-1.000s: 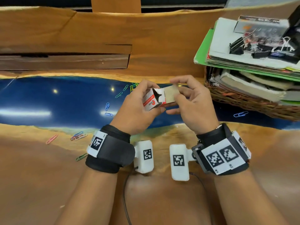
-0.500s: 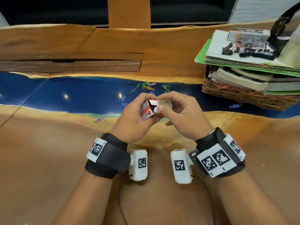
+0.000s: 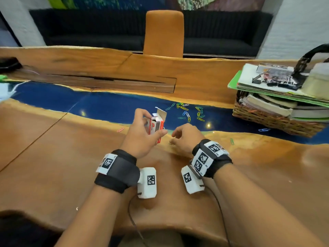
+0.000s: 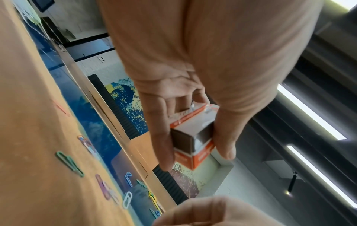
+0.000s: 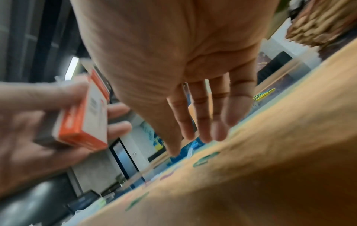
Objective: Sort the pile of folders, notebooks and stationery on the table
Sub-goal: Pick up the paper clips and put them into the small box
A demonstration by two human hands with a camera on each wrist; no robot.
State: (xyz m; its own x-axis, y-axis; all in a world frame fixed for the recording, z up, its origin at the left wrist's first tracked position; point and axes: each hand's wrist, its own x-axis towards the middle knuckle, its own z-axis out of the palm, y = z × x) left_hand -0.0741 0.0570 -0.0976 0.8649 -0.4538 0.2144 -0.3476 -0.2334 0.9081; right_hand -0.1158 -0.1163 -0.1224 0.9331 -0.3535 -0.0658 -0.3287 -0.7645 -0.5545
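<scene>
Desk (image 3: pixel 53 157) fills most of the frame, orange-brown wood with a glossy blue strip running across the middle. Upper right there's a wicker basket (image 3: pixel 267 120) stuffed with books and notebooks, with a stack of green folders (image 3: pixel 233 82) lying across the top of it and a bunch of black binder clips (image 3: pixel 277 82) on that; there's some printed packaging up there too, but the text is too small to read. Left hand (image 3: pixel 140 138), just left of center, holds a small orange-and-white box (image 3: pixel 156 125) upright above the desk, thumb on one side and fingers (image 4: pixel 162 137) wrapped round the other, top flap standing open. It has print and what looks like a barcode on the white side, but it's all too blurry to make out a brand. Right hand (image 3: pixel 187 138) is just beside it, low over the wood, fingers (image 5: pixel 203 116) loose and holding nothing. Colored paper clips (image 3: pixel 188 113) are scattered on the blue strip right behind the box, a few strays on the wood.
</scene>
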